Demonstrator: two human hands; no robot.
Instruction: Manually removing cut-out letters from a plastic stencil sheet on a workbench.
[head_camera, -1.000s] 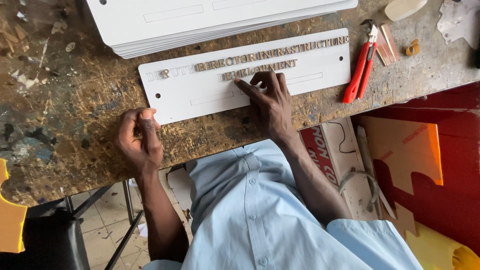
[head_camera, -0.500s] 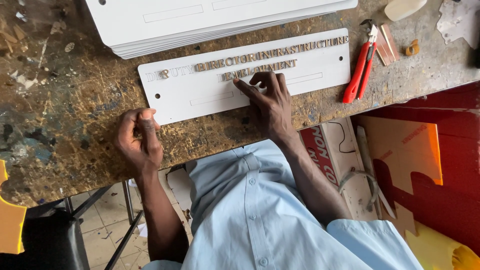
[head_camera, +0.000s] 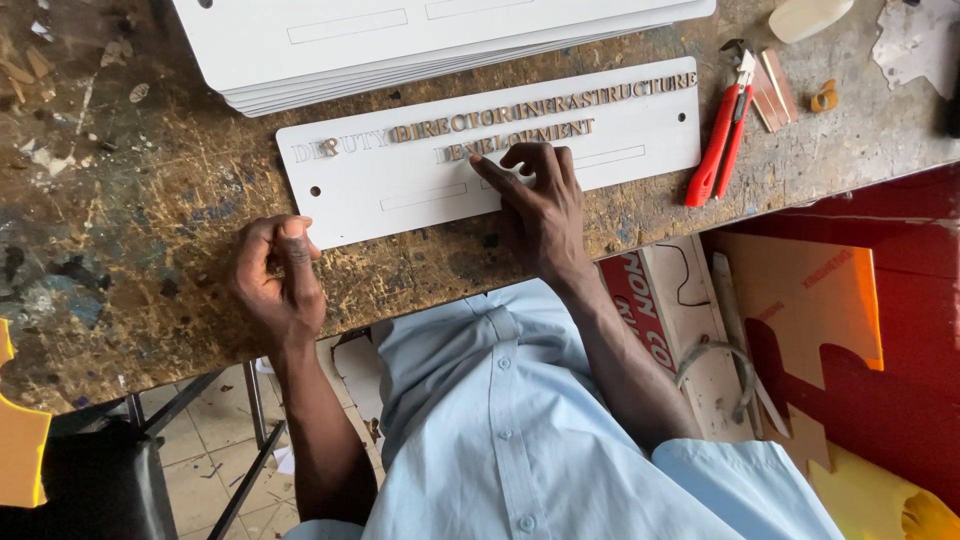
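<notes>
Change: nothing much has shifted since the earlier frames; I see both hands and the plate where they were.
Plate: white plate (head_camera: 400, 190) lies flat on the bench (head_camera: 130, 250), near its front edge, just in front of the stack (head_camera: 420, 40) of blank plates.
Letters: small gold letters (head_camera: 540, 105) sit in two rows along the plate; the leftmost ones look pale, perhaps only empty recesses, I can't tell.
Right hand: right hand (head_camera: 540, 205) rests on the plate, fingers spread and bent, index tip pressing at the second row; it grips nothing.
Left hand: left hand (head_camera: 280, 275) is loosely curled on the bench, thumb at the plate's lower left corner; whether it holds anything I cannot tell.
Doing it well: I'd press straight down with the fingertip, keep the left thumb steadying the corner, and check each letter sits level with its neighbours.
Around: red pliers (head_camera: 720, 140) lie right of the plate, apart from it.
</notes>
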